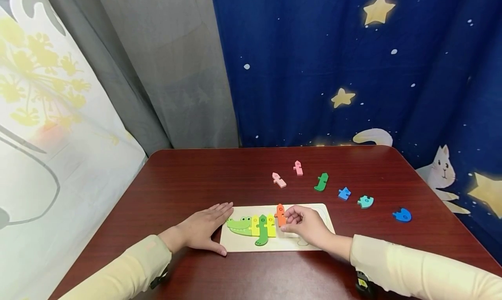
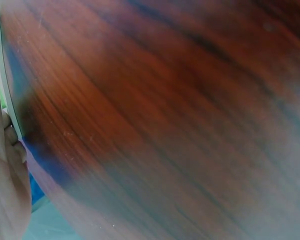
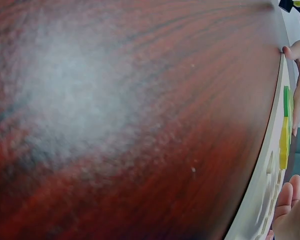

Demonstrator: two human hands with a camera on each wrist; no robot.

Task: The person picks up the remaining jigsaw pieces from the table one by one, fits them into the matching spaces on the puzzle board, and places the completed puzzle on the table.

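Note:
A pale wooden puzzle board [image 1: 243, 246] lies near the table's front edge. At its left are a light green crocodile head piece [image 1: 240, 226], yellow pieces [image 1: 271, 226] and a green leg piece [image 1: 262, 231]. My right hand [image 1: 307, 223] pinches an orange puzzle piece [image 1: 280, 215] just right of the yellow ones; whether it touches the board I cannot tell. My left hand [image 1: 205, 228] rests with straight fingers at the board's left edge. Only slivers of the left hand [image 2: 7, 165] and right hand [image 3: 292, 207] appear in their wrist views.
Loose pieces lie behind and right of the board: two pink pieces [image 1: 298, 168], a green one [image 1: 321, 182], a blue one [image 1: 344, 193], a teal one [image 1: 365, 202] and a rounded blue one [image 1: 402, 215]. Curtains [image 1: 298, 73] hang beyond the dark red table [image 1: 196, 173].

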